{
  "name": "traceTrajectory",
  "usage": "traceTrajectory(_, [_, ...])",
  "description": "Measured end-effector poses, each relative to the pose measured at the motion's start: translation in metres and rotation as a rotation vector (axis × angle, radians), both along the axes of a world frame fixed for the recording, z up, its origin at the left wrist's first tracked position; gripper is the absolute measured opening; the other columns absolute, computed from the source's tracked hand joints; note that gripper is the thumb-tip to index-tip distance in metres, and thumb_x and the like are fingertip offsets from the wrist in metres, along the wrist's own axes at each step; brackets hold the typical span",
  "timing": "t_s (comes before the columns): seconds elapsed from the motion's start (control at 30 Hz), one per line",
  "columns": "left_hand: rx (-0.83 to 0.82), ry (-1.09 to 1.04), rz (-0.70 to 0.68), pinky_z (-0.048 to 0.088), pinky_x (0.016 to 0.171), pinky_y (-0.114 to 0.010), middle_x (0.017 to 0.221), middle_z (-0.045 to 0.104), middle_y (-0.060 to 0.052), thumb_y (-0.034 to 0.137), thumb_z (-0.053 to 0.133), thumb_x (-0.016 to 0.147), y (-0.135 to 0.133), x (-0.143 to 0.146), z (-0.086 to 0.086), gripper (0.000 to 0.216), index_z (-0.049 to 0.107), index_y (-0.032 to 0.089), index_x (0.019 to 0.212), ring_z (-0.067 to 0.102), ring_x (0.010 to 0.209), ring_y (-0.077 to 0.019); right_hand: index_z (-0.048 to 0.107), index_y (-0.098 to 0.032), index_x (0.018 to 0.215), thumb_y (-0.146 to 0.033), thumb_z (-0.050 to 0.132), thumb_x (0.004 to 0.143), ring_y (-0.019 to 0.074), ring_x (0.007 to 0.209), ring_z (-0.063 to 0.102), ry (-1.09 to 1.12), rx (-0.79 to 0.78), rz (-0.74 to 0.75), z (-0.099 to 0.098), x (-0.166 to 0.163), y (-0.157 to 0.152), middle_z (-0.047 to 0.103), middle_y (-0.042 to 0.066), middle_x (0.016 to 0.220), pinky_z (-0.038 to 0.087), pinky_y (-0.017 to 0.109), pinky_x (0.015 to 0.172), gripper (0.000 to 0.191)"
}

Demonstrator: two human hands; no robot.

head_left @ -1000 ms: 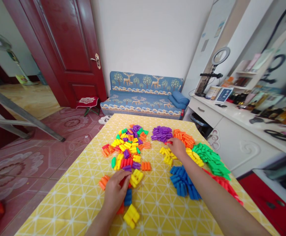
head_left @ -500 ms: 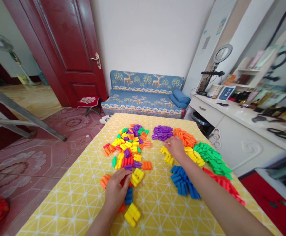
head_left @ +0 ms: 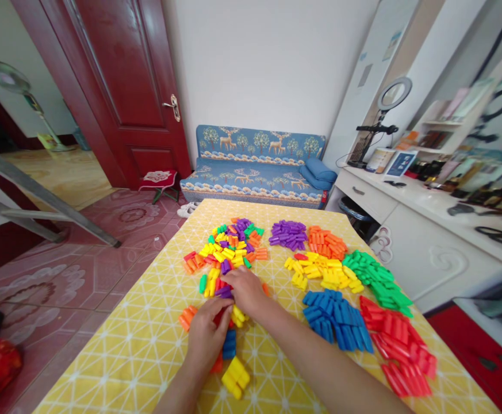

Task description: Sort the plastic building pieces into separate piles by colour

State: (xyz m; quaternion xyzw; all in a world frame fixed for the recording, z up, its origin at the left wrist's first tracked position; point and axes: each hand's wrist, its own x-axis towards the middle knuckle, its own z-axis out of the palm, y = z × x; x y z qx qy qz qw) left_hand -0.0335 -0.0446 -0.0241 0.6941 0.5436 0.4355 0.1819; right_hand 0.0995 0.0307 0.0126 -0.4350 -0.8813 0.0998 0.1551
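Left of the heap of blue ribbed plastic blocks (head_left: pixel 337 319), the left hand (head_left: pixel 206 333) and right hand (head_left: pixel 249 292) bend over multicoloured ribbed plastic blocks (head_left: pixel 228 252), fingers curled; I cannot tell what they pinch. These blocks seem light, stiff, slightly slippery, best held by opposite sides.

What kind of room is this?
Probably a room in someone's home: there's a deer-patterned sofa, a white dressing table crowded with bottles, and a dark red door.
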Motion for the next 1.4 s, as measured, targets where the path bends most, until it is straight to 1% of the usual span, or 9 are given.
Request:
traceTrajectory(0.13, [-0.003,0.001,0.004,0.051,0.085,-0.035,0.095,0.071,-0.005,0.027,0.053,0.087,0.0,0.0,0.0,0.02,0.07,0.021,0.095,0.065,0.091,-0.0202,0.063,-0.025,0.114,-0.031,0.054,0.087,0.0223,0.097,0.051,-0.128,0.017,0.007,0.006,0.0,0.003,0.065,0.005,0.102,0.041,0.031,0.078,0.029])
traceTrajectory(0.33, [-0.006,-0.007,-0.008,0.051,0.083,-0.035,0.093,0.071,-0.005,0.028,0.052,0.088,0.0,-0.001,0.0,0.019,0.07,0.021,0.093,0.065,0.089,-0.0204,0.055,-0.023,0.124,-0.043,0.063,0.08,0.0261,0.1,0.051,-0.178,0.043,0.061,0.006,0.001,0.004,0.062,0.009,0.108,0.044,0.034,0.077,0.05])
traceTrajectory(0.53, [-0.016,-0.033,-0.001,0.051,0.083,-0.034,0.093,0.071,-0.005,0.027,0.052,0.088,-0.001,-0.001,-0.002,0.02,0.069,0.022,0.096,0.065,0.09,-0.0202,0.059,-0.022,0.119,-0.028,0.045,0.091,0.0228,0.101,0.056,0.023,0.052,-0.066,-0.001,0.001,0.003,0.064,0.009,0.106,0.043,0.033,0.085,0.032])
traceTrajectory(0.73, [-0.012,-0.011,0.004,0.052,0.082,-0.035,0.093,0.071,-0.006,0.028,0.052,0.088,-0.001,-0.001,-0.002,0.019,0.069,0.022,0.094,0.065,0.09,-0.0208,0.068,-0.021,0.102,-0.021,0.046,0.088,0.0189,0.097,0.063,0.667,-0.251,-0.23,-0.015,0.005,0.017,0.07,0.005,0.102,0.045,0.032,0.088,0.026])
traceTrajectory(0.9, [-0.009,0.003,0.007,0.052,0.082,-0.036,0.093,0.071,-0.007,0.027,0.051,0.088,0.0,-0.001,-0.002,0.02,0.069,0.021,0.094,0.066,0.09,-0.0211,0.065,-0.017,0.101,-0.023,0.049,0.082,0.0152,0.068,0.065,0.787,-0.41,-0.279,-0.021,0.015,0.014,0.069,0.003,0.078,0.05,0.024,0.058,0.025])
traceTrajectory(1.03, [0.001,0.006,0.002,0.053,0.082,-0.037,0.094,0.071,-0.007,0.027,0.051,0.088,-0.001,-0.002,-0.002,0.021,0.07,0.02,0.094,0.066,0.09,-0.0216,0.06,-0.017,0.105,-0.023,0.058,0.073,0.0155,0.065,0.065,0.909,-0.615,-0.266,-0.009,0.039,0.003,0.068,0.003,0.084,0.047,0.021,0.047,0.033])
traceTrajectory(1.1, [-0.001,0.009,0.004,0.053,0.083,-0.037,0.094,0.072,-0.007,0.028,0.051,0.088,-0.001,-0.002,-0.002,0.021,0.07,0.021,0.094,0.066,0.09,-0.0216,0.062,-0.017,0.1,-0.022,0.059,0.071,0.0164,0.071,0.066,0.873,-0.556,-0.282,0.002,0.062,0.003,0.069,0.004,0.087,0.051,0.024,0.053,0.03])
traceTrajectory(1.27, [-0.003,0.014,0.011,0.053,0.083,-0.037,0.094,0.072,-0.007,0.028,0.052,0.087,0.0,-0.001,-0.001,0.02,0.07,0.021,0.093,0.067,0.091,-0.0217,0.067,-0.017,0.094,-0.017,0.055,0.074,0.0173,0.082,0.066,0.538,-0.177,-0.439,0.026,0.144,0.015,0.071,0.006,0.088,0.051,0.03,0.077,0.023])
traceTrajectory(1.4, [-0.009,0.012,0.017,0.053,0.083,-0.036,0.094,0.072,-0.006,0.028,0.052,0.087,0.0,0.0,0.001,0.021,0.071,0.021,0.093,0.067,0.09,-0.0211,0.07,-0.018,0.096,-0.016,0.054,0.078,0.0192,0.089,0.067,0.164,-0.074,-0.576,0.028,0.205,0.016,0.072,0.007,0.094,0.048,0.028,0.077,0.023])
